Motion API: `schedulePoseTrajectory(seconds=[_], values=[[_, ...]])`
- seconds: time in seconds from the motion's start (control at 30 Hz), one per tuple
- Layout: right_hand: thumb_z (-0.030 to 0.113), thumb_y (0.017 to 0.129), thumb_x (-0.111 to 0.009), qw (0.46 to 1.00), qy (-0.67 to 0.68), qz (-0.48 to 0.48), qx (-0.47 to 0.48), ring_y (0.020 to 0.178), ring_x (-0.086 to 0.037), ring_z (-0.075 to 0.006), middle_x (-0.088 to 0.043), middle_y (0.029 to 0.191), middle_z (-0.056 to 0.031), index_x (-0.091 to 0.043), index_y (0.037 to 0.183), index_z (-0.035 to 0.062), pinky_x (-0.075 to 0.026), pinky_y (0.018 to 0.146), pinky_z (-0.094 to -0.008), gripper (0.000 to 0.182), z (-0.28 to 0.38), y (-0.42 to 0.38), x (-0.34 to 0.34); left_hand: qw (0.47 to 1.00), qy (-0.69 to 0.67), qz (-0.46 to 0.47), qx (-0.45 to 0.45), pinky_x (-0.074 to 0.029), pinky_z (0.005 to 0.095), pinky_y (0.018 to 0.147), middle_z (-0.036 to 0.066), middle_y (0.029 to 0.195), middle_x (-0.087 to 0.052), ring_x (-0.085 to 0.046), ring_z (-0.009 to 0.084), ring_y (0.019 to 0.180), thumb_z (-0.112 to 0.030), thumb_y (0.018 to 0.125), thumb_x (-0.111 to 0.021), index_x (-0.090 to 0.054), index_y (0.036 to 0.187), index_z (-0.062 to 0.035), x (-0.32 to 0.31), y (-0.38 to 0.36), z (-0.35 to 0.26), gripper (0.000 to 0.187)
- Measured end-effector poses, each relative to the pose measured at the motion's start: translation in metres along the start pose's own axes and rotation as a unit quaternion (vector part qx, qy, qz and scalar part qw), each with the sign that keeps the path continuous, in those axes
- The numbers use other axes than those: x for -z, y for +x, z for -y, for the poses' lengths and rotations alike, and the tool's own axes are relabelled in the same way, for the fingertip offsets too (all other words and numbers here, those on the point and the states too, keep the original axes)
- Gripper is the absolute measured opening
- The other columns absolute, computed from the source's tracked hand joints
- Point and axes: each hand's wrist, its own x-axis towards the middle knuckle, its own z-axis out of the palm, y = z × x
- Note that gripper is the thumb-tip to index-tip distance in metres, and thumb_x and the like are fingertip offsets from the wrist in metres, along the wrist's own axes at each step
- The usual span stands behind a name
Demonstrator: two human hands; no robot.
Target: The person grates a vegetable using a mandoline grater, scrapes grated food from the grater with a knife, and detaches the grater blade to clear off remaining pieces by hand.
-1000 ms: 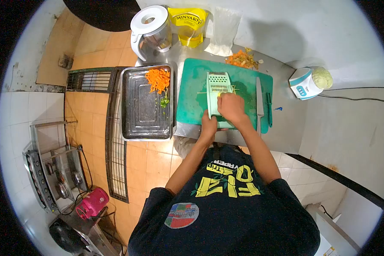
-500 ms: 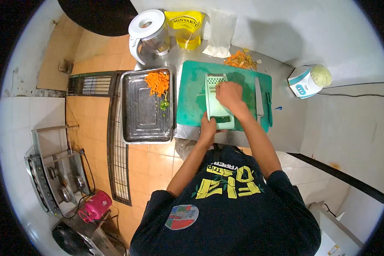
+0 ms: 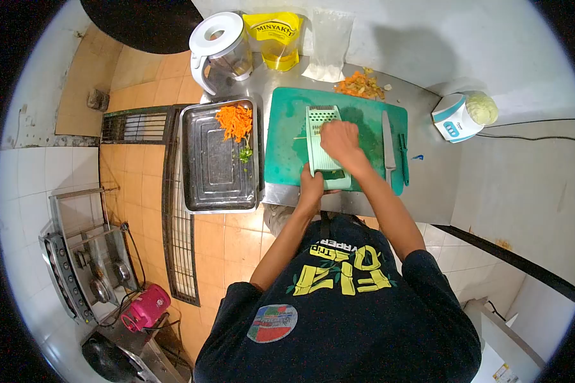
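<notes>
A pale green grater [image 3: 322, 159] lies lengthwise on the green cutting board [image 3: 287, 153]. My left hand [image 3: 311, 185] is closed round its near end, by the handle. Over the grater's middle, my right hand [image 3: 340, 139] is closed with its fingers pressed down; what it holds is hidden beneath it. A knife [image 3: 388, 143] and a green-handled tool [image 3: 403, 159] lie on the board to the right. Thin pale strands show on the board left of the grater.
Left of the board, a metal tray [image 3: 214, 204] holds shredded carrot [image 3: 235, 121] and green bits. Behind stand a white-lidded jug [image 3: 220, 45], a yellow pouch [image 3: 278, 41], a clear bag [image 3: 329, 48] and peelings [image 3: 361, 85]. A scale [image 3: 453, 118] bearing a cabbage [image 3: 481, 110] stands right.
My right hand has shifted slightly up and left on the grater. Thin strands now show to the grater's left. The whole view has moved slightly.
</notes>
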Motion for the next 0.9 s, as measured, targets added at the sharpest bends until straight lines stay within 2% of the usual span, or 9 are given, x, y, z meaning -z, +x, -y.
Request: schedulePoseTrajectory(seconds=[0.1,0.23,0.3,0.43,0.5,0.6,0.7,0.8,0.9], values=[[0.019,0.082,-0.059,1.0,-0.006,0.011,-0.004,0.067,-0.069,-0.0379,-0.068,0.072,-0.0205,-0.072,0.071,0.0035,-0.053,0.06,-0.0489,0.023,-0.008,0.015,-0.011,1.0,-0.014,0.014,-0.009,-0.064,0.0424,0.056,0.021,0.111,-0.059,-0.069,0.0335,0.081,0.002,0.09,-0.035,-0.039,0.13,0.0033,0.002,0.005,0.005,0.041],[0.024,0.088,-0.057,0.999,0.007,0.025,-0.043,0.073,-0.069,-0.0376,-0.069,0.076,-0.0191,-0.073,0.076,0.0047,-0.053,0.066,-0.0507,0.027,-0.011,0.028,-0.012,0.998,-0.04,0.04,0.002,-0.063,0.0422,0.056,0.021,0.111,-0.059,-0.069,0.0337,0.08,0.003,0.089,-0.033,-0.037,0.132,0.0036,0.003,0.005,0.004,0.043],[0.026,0.09,-0.056,0.998,0.035,0.031,-0.039,0.075,-0.069,-0.037,-0.07,0.079,-0.018,-0.073,0.078,0.0054,-0.053,0.068,-0.0512,0.029,-0.009,0.018,0.002,0.999,-0.027,0.045,0.006,-0.064,0.0441,0.062,0.022,0.113,-0.058,-0.068,0.0355,0.088,0.001,0.088,-0.034,-0.036,0.134,0.0035,0.005,0.004,0.001,0.045],[0.026,0.09,-0.057,0.999,0.025,0.044,-0.004,0.07,-0.068,-0.0358,-0.07,0.079,-0.0172,-0.073,0.077,0.0059,-0.052,0.065,-0.0503,0.029,0.007,-0.023,0.021,0.999,-0.006,0.027,0.017,-0.064,0.0458,0.064,0.021,0.114,-0.057,-0.067,0.0367,0.092,-0.001,0.089,-0.035,-0.036,0.134,0.002,0.007,0.009,0.007,0.046],[0.026,0.09,-0.057,0.999,0.033,0.042,0.005,0.068,-0.068,-0.0359,-0.069,0.078,-0.0172,-0.072,0.075,0.0054,-0.052,0.063,-0.0495,0.03,0.009,-0.032,0.017,1.0,-0.014,0.009,0.01,-0.063,0.0437,0.057,0.02,0.112,-0.058,-0.068,0.0339,0.083,0.0,0.089,-0.035,-0.039,0.133,0.0001,0.005,0.008,0.009,0.044],[0.022,0.087,-0.059,0.999,0.018,-0.021,0.021,0.065,-0.068,-0.0362,-0.068,0.074,-0.0179,-0.071,0.071,0.0047,-0.052,0.059,-0.0483,0.027,0.006,-0.024,0.003,1.0,-0.016,-0.005,0.007,-0.063,0.0432,0.054,0.02,0.111,-0.058,-0.068,0.0325,0.08,0.001,0.089,-0.035,-0.04,0.133,-0.0007,0.002,0.006,0.005,0.044],[0.015,0.072,-0.062,1.0,-0.01,-0.009,0.013,0.067,-0.07,-0.0339,-0.069,0.075,-0.0169,-0.074,0.073,0.0071,-0.054,0.057,-0.0467,0.014,0.005,-0.009,0.0,1.0,-0.009,0.0,0.008,-0.063,0.0438,0.055,0.02,0.111,-0.058,-0.068,0.0329,0.081,0.001,0.089,-0.035,-0.04,0.132,-0.0007,0.002,0.004,0.001,0.043],[0.015,0.078,-0.059,0.999,0.018,-0.012,0.03,0.063,-0.067,-0.037,-0.067,0.07,-0.0188,-0.07,0.068,0.0045,-0.051,0.056,-0.0486,0.018,0.003,0.0,-0.003,1.0,-0.005,0.001,0.009,-0.064,0.0441,0.057,0.02,0.113,-0.058,-0.068,0.0336,0.084,0.002,0.089,-0.035,-0.039,0.132,-0.0008,0.005,0.007,0.0,0.043],[0.016,0.077,-0.06,1.0,0.007,0.01,0.022,0.065,-0.068,-0.0376,-0.067,0.07,-0.0188,-0.071,0.069,0.0052,-0.052,0.057,-0.0487,0.018,0.003,0.012,-0.01,1.0,-0.01,0.003,0.007,-0.064,0.0437,0.059,0.02,0.115,-0.058,-0.069,0.0344,0.087,0.002,0.089,-0.034,-0.039,0.132,-0.001,0.002,0.008,-0.001,0.044]])
